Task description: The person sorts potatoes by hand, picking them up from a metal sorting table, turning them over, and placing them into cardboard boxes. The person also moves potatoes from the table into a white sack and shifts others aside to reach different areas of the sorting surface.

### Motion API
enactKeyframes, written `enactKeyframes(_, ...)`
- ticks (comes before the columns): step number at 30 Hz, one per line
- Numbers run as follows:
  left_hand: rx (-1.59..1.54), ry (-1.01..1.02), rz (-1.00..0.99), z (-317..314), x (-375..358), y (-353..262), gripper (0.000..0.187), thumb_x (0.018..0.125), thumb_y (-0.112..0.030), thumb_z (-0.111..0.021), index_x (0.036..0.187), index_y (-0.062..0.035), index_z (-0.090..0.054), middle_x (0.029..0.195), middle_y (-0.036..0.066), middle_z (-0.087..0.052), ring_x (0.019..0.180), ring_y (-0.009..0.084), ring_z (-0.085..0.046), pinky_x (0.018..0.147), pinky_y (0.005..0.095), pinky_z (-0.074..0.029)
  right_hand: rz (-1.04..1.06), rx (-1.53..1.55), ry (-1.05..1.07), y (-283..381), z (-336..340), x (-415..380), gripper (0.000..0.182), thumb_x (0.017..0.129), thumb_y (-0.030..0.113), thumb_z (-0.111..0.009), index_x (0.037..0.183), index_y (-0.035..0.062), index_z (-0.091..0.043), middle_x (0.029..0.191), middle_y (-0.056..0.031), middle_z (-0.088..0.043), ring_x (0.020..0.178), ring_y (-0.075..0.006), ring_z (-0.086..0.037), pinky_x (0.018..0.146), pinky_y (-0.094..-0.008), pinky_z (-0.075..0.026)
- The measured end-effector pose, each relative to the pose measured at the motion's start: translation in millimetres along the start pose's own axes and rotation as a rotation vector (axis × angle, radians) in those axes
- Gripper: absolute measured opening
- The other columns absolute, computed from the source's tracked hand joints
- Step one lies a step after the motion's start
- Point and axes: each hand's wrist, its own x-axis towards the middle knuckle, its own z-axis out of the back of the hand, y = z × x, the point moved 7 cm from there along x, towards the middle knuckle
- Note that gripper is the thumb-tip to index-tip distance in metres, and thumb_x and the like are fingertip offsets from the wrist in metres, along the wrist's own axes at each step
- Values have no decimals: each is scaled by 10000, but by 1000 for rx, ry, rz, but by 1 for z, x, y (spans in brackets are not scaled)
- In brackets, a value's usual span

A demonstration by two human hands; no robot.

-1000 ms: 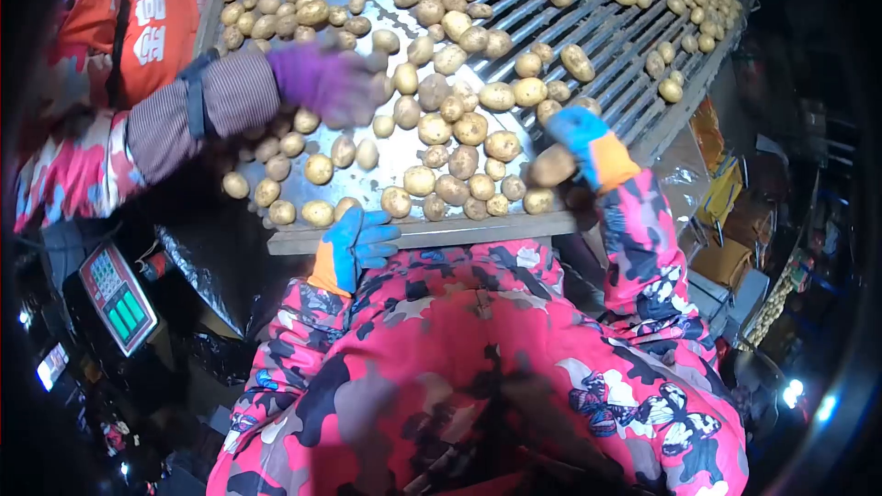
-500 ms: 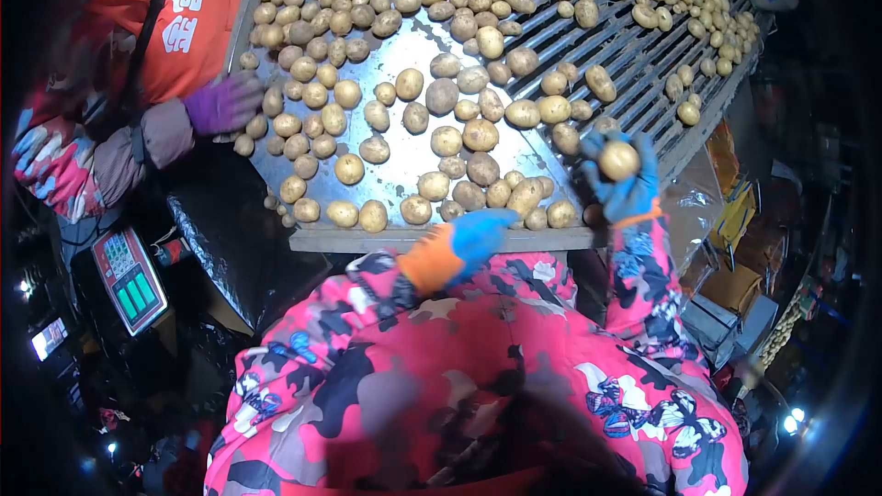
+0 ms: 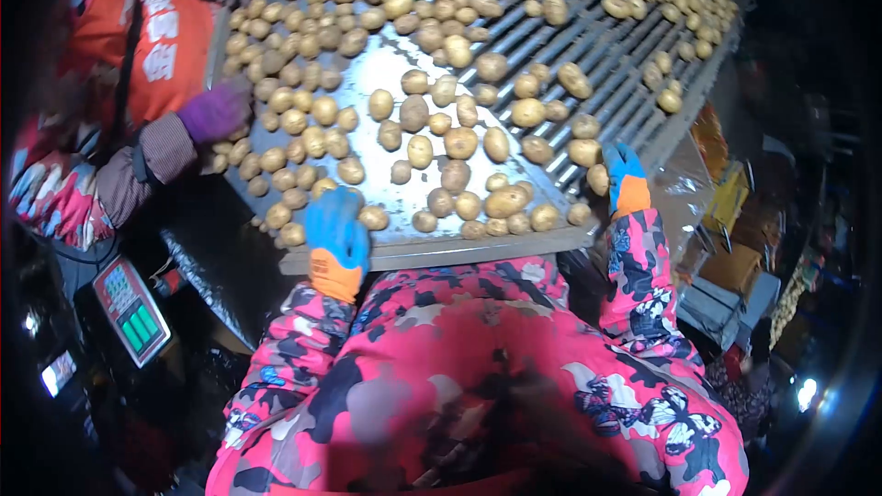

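My left hand [image 3: 337,237], in a blue and orange glove, lies back up over the near left edge of the metal sorting table [image 3: 404,231]. Its fingers point forward among potatoes, with one potato [image 3: 373,218] just to its right. At the table's right corner, my right hand [image 3: 628,180] wears a matching glove, its fingers stretched forward along the slatted edge. A potato [image 3: 598,180] sits right against its inner side, and another potato [image 3: 585,152] lies just beyond. Many potatoes [image 3: 460,143] of mixed sizes are scattered over the metal sheet.
Metal slats [image 3: 588,73] slope away at the right, with more potatoes on them. A co-worker's purple-gloved hand [image 3: 216,112] touches the potatoes at the left edge. A digital scale [image 3: 134,310] stands at lower left; cartons and bags [image 3: 721,276] lie at right.
My left hand has swung left from the table's middle front to its left front. My right hand no longer holds up the potato and is lower against the edge. The view has shifted slightly.
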Motion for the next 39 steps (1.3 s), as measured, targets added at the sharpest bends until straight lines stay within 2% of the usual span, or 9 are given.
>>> enactKeyframes(8,101,-215,-18,-9,4,4,342,837,-133,-543,1138,27,-572,1210,226,-542,1071,412,-513,922,511,-394,918,-363,377,160,-129,-86,353,904,213,-612,1205,29,-597,1164,-173,-619,1066,-315,-600,927,-380,-466)
enactKeyframes(18,-12,-250,-5,-6,-1,6,315,788,-65,-544,1082,41,-579,1084,225,-566,982,412,-536,843,494,-423,595,-1295,709,158,-268,-81,333,866,353,-610,990,48,-658,928,-144,-686,895,-300,-662,789,-399,-521)
enactKeyframes(21,-69,-214,7,-9,0,13,316,797,-80,-549,1090,37,-574,1091,226,-567,994,419,-532,865,498,-418,464,-106,1070,176,-218,-87,333,843,300,-664,1060,47,-660,997,-89,-672,871,-171,-621,790,-329,-501)
enactKeyframes(22,-80,-182,29,-11,0,14,317,799,-83,-551,1092,37,-571,1091,226,-567,997,422,-530,871,498,-417,-95,249,1051,131,-205,-63,413,856,337,-645,1152,49,-627,1047,-106,-662,923,-185,-619,823,-307,-485)
enactKeyframes(24,-62,-214,-16,-7,0,7,316,805,-78,-546,1100,33,-566,1090,232,-565,998,431,-526,879,497,-414,-102,770,837,150,-131,-90,556,906,431,-593,1294,39,-519,1098,-142,-644,979,-202,-615,836,-292,-484)
enactKeyframes(29,-59,-207,-10,-7,6,-3,314,812,-76,-534,1109,19,-568,1106,221,-563,1016,415,-521,898,493,-398,-256,1101,589,86,-32,-42,467,911,425,-594,1183,47,-562,995,-101,-648,730,-153,-595,609,-244,-482)
enactKeyframes(33,-132,-98,-131,-9,33,-45,304,781,-79,-532,1068,13,-570,1007,202,-556,929,396,-514,823,475,-398,-367,1053,268,44,-40,-82,447,888,434,-605,1127,58,-577,966,-102,-649,763,-172,-604,608,-266,-486)
enactKeyframes(36,-195,186,-355,-29,49,-85,289,770,-106,-548,1037,3,-575,1044,206,-571,938,391,-530,817,474,-411,-669,1293,695,9,-59,-118,452,953,389,-513,1192,5,-516,1128,-151,-610,974,-280,-612,779,-371,-536)
enactKeyframes(39,-341,256,-543,-49,45,-118,335,774,-115,-556,1084,8,-574,1091,210,-573,992,401,-538,853,480,-418,-430,1244,350,-8,5,-71,437,933,399,-546,1166,30,-545,1089,-125,-634,963,-270,-615,781,-372,-521)
